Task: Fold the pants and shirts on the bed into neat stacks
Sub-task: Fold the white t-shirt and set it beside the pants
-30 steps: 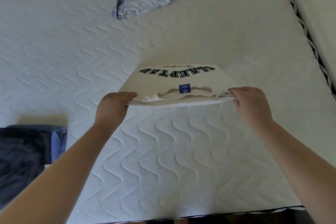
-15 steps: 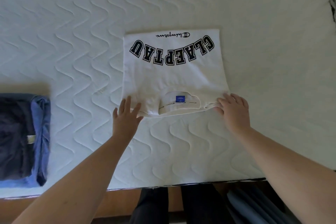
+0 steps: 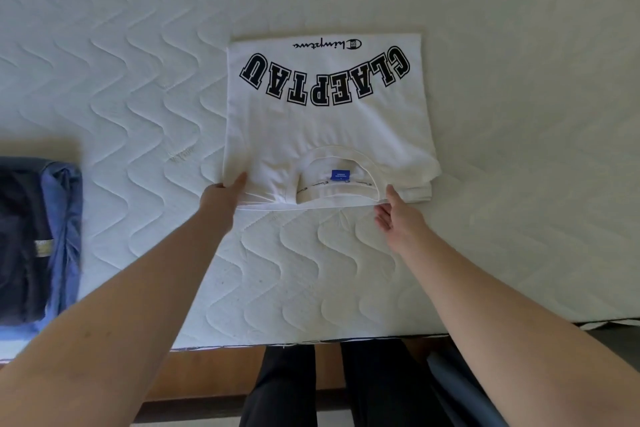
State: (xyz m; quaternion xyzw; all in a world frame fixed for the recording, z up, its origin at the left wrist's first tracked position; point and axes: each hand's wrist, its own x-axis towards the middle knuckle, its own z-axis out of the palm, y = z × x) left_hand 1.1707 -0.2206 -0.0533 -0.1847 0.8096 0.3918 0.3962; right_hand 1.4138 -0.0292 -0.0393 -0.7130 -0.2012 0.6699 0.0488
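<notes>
A folded white T-shirt (image 3: 329,128) with black arched letters and a blue neck tag lies flat on the mattress, collar toward me. My left hand (image 3: 221,196) grips its near left corner, with the thumb on top and the fingers hidden under the layers. My right hand (image 3: 398,215) is at the near edge right of the collar. It is turned on its side with relaxed fingers, and only one fingertip touches the cloth. A folded stack (image 3: 38,236), dark navy on top of blue, sits at the left edge of the view.
The white quilted mattress (image 3: 138,80) fills most of the view; its front edge (image 3: 311,340) runs just before me. Below it are a wooden bed frame (image 3: 207,374) and my dark trouser legs (image 3: 346,388).
The shirt, held up off the bed a second ago, now lies flat. My left hand went from flat beside it to gripping the corner. My right hand turned onto its side at the edge.
</notes>
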